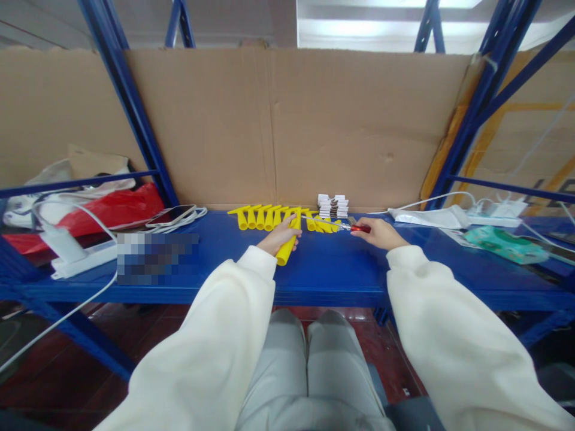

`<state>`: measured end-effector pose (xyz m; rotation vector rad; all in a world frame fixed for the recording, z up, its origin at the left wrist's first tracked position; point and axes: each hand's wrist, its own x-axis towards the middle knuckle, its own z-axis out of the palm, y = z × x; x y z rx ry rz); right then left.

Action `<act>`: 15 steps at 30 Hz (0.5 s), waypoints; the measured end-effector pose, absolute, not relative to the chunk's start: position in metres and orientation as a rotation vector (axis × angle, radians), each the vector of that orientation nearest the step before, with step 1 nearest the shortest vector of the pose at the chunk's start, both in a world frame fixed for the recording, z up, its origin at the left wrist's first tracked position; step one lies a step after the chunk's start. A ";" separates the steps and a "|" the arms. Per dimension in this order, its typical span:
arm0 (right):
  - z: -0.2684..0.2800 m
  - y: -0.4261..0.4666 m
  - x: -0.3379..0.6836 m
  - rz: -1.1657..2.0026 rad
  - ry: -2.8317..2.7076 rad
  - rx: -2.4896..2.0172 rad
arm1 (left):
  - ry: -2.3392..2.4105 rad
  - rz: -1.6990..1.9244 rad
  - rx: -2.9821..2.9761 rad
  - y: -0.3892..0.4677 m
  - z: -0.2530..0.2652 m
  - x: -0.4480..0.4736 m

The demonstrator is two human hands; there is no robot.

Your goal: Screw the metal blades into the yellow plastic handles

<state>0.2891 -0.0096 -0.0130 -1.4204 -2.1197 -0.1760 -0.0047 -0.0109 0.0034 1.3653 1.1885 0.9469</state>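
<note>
- Cream sleeves [233, 335] and grey trousers [287, 371] nearest camera, below the yellow tube, which serves as landmark.
- Yellow tube [284, 251]: tilted, wide end toward the person, held over the blue tabletop [332, 260].
- Left hand [279, 235]: fingers wrapped round the tube, gripping it.
- Right hand [380, 233]: right of the tube, gripping a red-handled tool [360, 228]; thin shaft points left, to the tube's upper end. Touching or inserted: too small to tell.
- Left row of yellow pieces [260, 218]: left of and behind the tube. More yellow pieces [321, 225]: right of it.
- White stack [333, 206]: behind and right of the tube. Cardboard panel [359, 126]: behind everything.
- Red bag [121, 206] far left of the tube; green packet [507, 244] far right.
- Step in hand, judged: working the tool at the tube's upper end.
- Next move likely calls for a steady left grip, shaft kept lined up with the tube.
</note>
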 end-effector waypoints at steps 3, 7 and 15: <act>-0.014 -0.008 0.289 -0.111 -2.127 -1.387 | 1.183 0.951 1.365 -0.010 0.003 -0.005; -0.013 -0.009 0.288 -0.141 -2.063 -1.437 | 1.180 0.952 1.372 -0.010 0.002 -0.005; -0.010 -0.012 0.287 -0.170 -2.085 -1.481 | 1.188 0.947 1.377 -0.010 0.003 -0.005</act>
